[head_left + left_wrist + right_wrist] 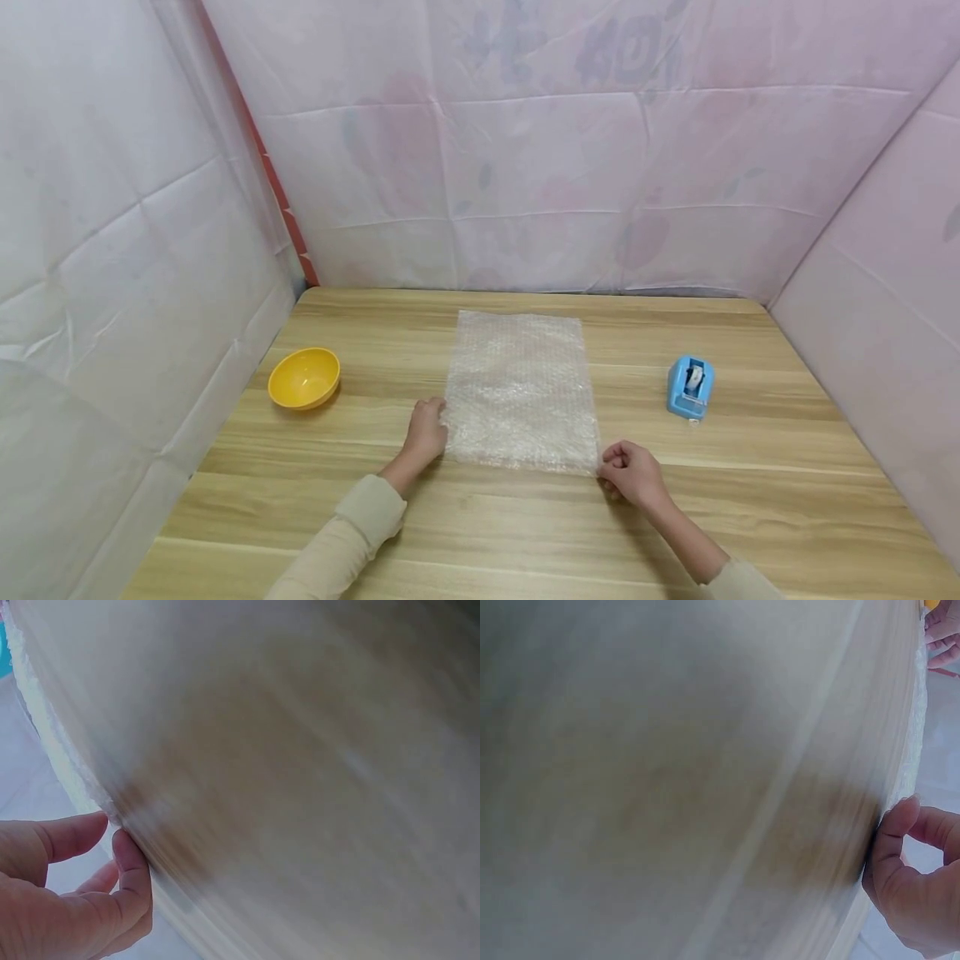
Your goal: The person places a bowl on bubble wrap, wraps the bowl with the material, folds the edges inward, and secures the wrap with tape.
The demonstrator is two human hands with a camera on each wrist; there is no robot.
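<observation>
A rectangular sheet of clear bubble wrap (521,392) lies flat in the middle of the wooden table. At its left edge, my left hand (426,429) pinches the wrap between thumb and forefinger, as the left wrist view shows with the hand (82,892) at the sheet's border. The near right corner is pinched by my right hand (633,475), thumb and forefinger meeting there. In the right wrist view that hand (919,877) rests low against the tabletop, fingers curled.
A yellow bowl (304,379) stands at the left of the wooden table (480,533). On the right sits a blue tape dispenser (690,387) with a small roll of tape. Pale cloth sheets (540,158) hang behind the table and along both sides.
</observation>
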